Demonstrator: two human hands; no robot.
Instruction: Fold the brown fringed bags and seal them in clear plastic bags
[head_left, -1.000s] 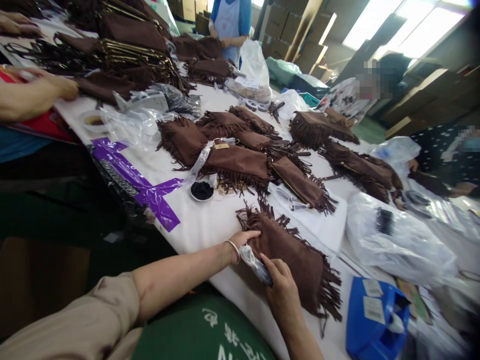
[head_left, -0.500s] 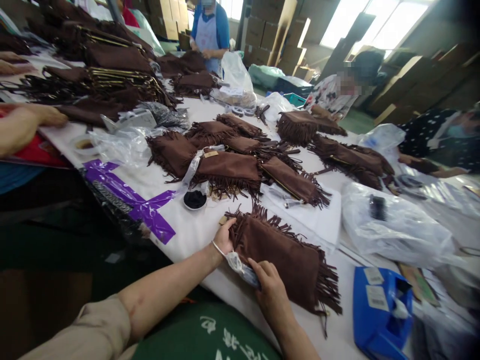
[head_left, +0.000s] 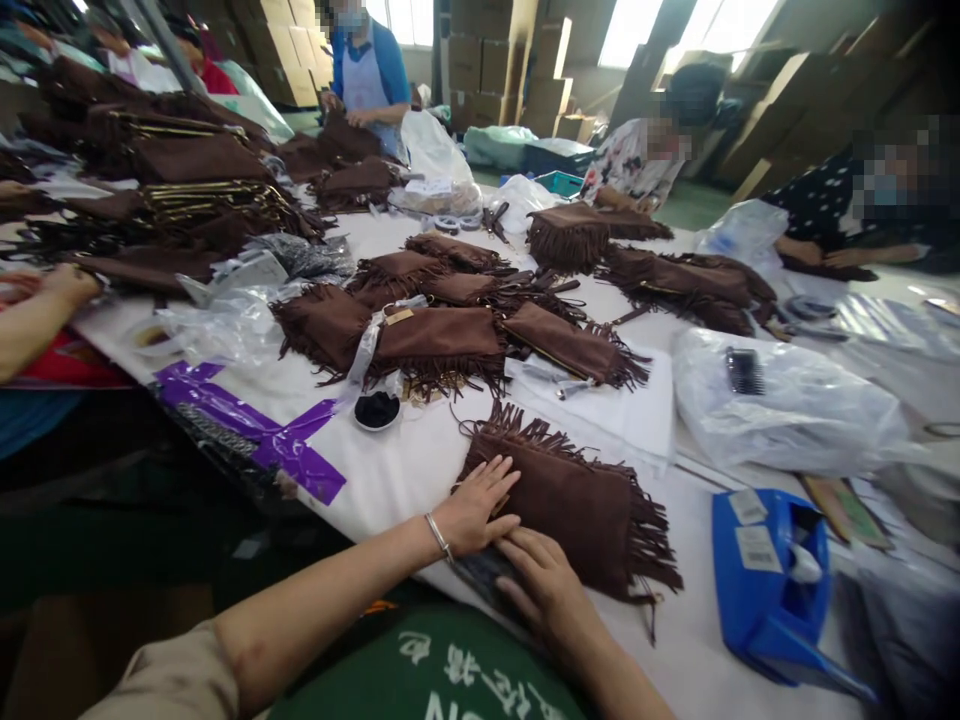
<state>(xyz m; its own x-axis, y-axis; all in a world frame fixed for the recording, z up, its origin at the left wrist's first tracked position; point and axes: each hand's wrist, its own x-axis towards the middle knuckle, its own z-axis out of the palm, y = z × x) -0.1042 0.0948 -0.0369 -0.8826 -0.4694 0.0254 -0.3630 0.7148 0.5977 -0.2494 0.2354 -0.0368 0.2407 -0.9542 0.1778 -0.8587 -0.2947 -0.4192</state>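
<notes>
A brown fringed bag (head_left: 570,490) lies flat on the table close in front of me. My left hand (head_left: 476,505) rests on its left part, palm down with fingers stretched out. My right hand (head_left: 546,580) touches the bag's near edge, its fingers extended beside the left fingertips. Below both hands, at the table's near edge, shows a dark, shiny plastic-wrapped piece (head_left: 484,578), partly covered by my hands. Just beyond the bag stands a small white dish of black bits (head_left: 376,410).
More fringed bags (head_left: 439,340) lie beyond, with taller piles (head_left: 202,165) at the far left. A blue tape dispenser (head_left: 750,590) and a clear plastic bag (head_left: 795,410) are at the right. Purple tape (head_left: 262,430) marks the table's left edge. Several co-workers stand around.
My left hand has let go of the bag's left corner and now lies flat on the bag. My right hand's fingers have straightened. The plastic-wrapped piece has shifted lower, under my hands.
</notes>
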